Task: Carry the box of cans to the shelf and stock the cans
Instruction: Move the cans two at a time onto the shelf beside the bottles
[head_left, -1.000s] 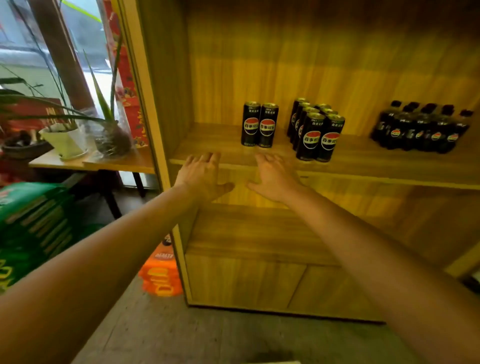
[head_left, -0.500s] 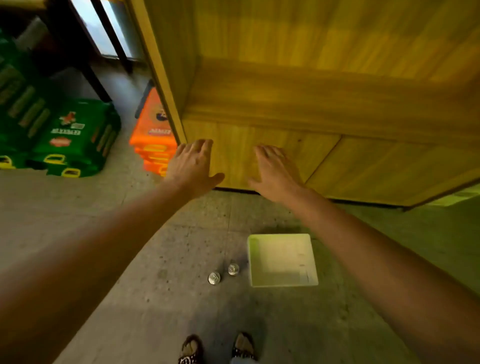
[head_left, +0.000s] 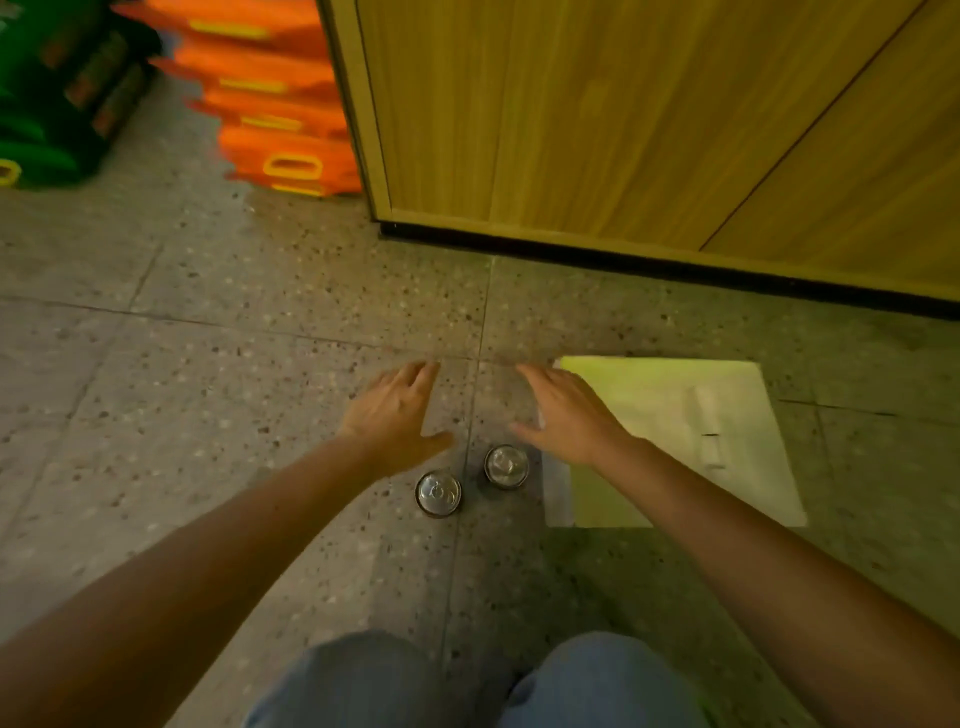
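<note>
Two cans stand upright on the speckled floor, seen from above by their silver lids: the left can (head_left: 438, 492) and the right can (head_left: 506, 465). My left hand (head_left: 396, 410) hovers just above and left of them, fingers spread, holding nothing. My right hand (head_left: 566, 413) hovers just above and right of them, also spread and empty, partly over the left edge of the white box (head_left: 737, 415). The box lies open on the floor to the right of the cans and looks empty. The wooden shelf unit's base (head_left: 597, 119) fills the upper right.
Orange drink packs (head_left: 280, 104) are stacked on the floor left of the cabinet corner, with green packs (head_left: 57, 98) further left. My knees in blue jeans (head_left: 467, 686) show at the bottom edge. Bare floor lies to the left of my arms.
The view has dropped from the shelf with its cans down to the floor. Both hands have lowered with it and now hover over the two cans beside the box.
</note>
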